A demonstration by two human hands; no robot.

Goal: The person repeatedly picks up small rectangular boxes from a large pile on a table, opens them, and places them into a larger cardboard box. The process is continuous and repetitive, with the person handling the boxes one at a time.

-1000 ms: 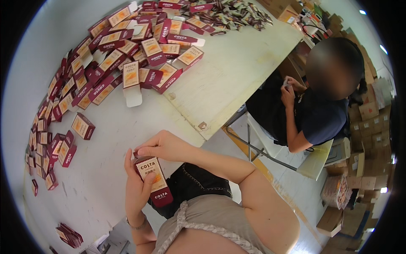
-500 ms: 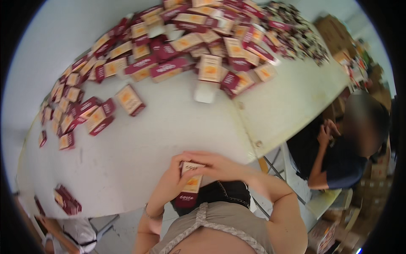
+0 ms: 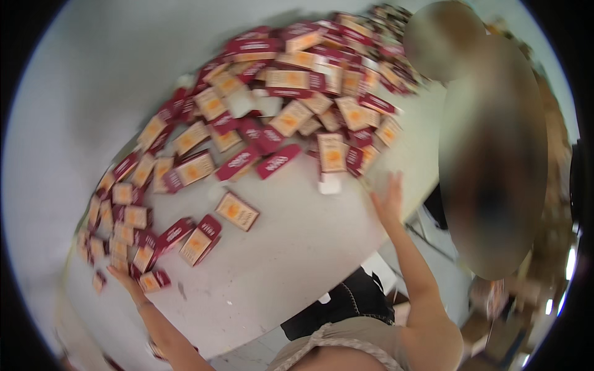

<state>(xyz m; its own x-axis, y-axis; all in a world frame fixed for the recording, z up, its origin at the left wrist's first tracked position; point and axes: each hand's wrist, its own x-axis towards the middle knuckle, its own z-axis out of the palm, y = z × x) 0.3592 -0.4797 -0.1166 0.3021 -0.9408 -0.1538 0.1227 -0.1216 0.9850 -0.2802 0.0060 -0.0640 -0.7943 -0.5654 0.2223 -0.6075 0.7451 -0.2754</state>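
My left hand (image 3: pixel 123 276) reaches out at the far left of the table, its fingers stretched against the near edge of a cluster of small maroon and cream boxes (image 3: pixel 145 258). One small box (image 3: pixel 150 281) lies right beside its fingertips. My right hand (image 3: pixel 390 199) is spread open over the table's right part, with nothing in it. Nearest to it are a maroon and cream box (image 3: pixel 369 156) at the pile's edge and an upright-facing box (image 3: pixel 331 153) with a white open flap. Both hands are somewhat smeared by motion.
A large heap of maroon and cream boxes (image 3: pixel 288 80) covers the far side of the white table (image 3: pixel 272 247). Darker small packets (image 3: pixel 390 15) lie behind it. A single box (image 3: pixel 237 211) sits mid-table. At the right is a blurred person (image 3: pixel 495 154); a black bag (image 3: pixel 346 306) is by my lap.
The box that both hands held near my lap is no longer in them. My hands have moved apart, left toward the left cluster, right up and outward. The view has shifted.
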